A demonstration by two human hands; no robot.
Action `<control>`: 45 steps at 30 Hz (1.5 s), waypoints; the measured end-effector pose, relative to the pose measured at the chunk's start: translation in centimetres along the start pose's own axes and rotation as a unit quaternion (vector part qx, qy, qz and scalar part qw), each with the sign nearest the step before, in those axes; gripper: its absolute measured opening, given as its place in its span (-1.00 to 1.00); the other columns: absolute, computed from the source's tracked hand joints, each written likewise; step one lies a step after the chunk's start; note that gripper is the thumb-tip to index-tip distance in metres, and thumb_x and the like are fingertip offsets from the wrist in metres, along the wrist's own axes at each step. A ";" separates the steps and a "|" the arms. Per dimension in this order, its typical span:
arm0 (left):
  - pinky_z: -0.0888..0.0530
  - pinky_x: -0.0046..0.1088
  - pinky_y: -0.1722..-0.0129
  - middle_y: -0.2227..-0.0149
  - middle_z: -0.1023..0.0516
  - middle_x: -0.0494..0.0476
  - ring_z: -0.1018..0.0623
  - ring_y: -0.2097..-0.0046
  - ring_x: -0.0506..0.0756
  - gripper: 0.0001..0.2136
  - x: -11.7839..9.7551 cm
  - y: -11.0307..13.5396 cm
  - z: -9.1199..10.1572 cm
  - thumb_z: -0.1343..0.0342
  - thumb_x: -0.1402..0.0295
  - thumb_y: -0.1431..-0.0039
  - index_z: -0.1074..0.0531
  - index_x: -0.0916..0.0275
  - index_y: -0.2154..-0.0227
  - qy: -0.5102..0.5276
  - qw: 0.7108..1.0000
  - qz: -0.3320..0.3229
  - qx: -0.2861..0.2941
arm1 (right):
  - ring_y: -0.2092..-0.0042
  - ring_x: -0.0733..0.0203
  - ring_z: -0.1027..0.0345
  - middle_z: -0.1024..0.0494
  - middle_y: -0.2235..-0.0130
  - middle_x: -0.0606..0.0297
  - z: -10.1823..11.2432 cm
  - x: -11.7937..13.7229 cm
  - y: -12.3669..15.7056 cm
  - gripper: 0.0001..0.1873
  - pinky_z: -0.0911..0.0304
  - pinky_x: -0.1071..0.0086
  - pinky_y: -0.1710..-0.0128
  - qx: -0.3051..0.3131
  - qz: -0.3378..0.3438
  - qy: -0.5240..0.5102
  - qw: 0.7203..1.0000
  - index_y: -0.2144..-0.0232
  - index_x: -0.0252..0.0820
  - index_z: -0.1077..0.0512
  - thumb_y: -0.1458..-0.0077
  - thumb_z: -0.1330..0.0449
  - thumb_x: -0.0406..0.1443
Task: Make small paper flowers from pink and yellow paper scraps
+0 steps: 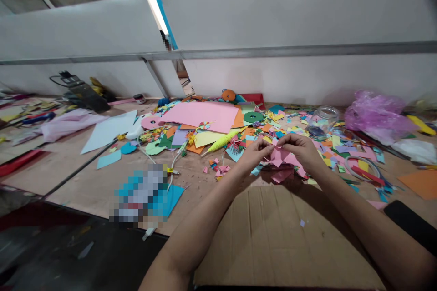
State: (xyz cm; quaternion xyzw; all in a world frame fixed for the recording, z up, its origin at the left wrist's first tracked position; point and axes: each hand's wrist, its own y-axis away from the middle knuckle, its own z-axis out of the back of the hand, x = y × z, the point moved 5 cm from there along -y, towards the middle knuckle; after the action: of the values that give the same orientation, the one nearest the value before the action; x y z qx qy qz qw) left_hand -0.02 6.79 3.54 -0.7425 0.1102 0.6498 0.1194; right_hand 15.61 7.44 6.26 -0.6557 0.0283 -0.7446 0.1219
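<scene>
My left hand (258, 152) and my right hand (300, 149) meet over the scrap heap, fingertips nearly touching. Between them they pinch a small piece of pink paper (277, 156); its exact shape is partly covered by the fingers. Both hands are closed on it. More pink paper (283, 175) lies just below the hands. Around them spreads a pile of colourful paper scraps (341, 152). Beneath my forearms is a brown cardboard sheet (273, 236) with a tiny lilac paper bit (302, 223) on it.
A glass jar (322, 122) and a purple plastic bag (377, 116) stand at the back right. A large pink sheet (205, 113) covers scraps at centre. White cables (175, 159) trail to the table's front edge. A black phone-like object (409, 220) lies at right. White panels (290, 13) close the back.
</scene>
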 end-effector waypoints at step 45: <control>-0.45 -0.45 0.32 0.48 -0.61 0.21 -0.58 0.43 0.06 -0.77 1.2 -0.2 0.8 -0.33 0.26 -0.01 -0.54 0.37 0.46 0.087 0.988 0.098 -0.079 | 0.02 0.00 -0.40 -0.50 0.17 0.20 -1.1 1.6 1.1 -0.95 -0.25 0.15 0.00 0.006 0.225 0.246 0.943 0.34 -0.07 -0.55 -0.12 -0.25 -0.30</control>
State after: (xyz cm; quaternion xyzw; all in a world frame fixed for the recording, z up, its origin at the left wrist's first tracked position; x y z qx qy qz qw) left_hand -0.59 7.20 2.20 -0.7887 0.1413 0.5981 -0.0138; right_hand 14.47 5.87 7.43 -0.4275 0.1998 -0.8363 0.2790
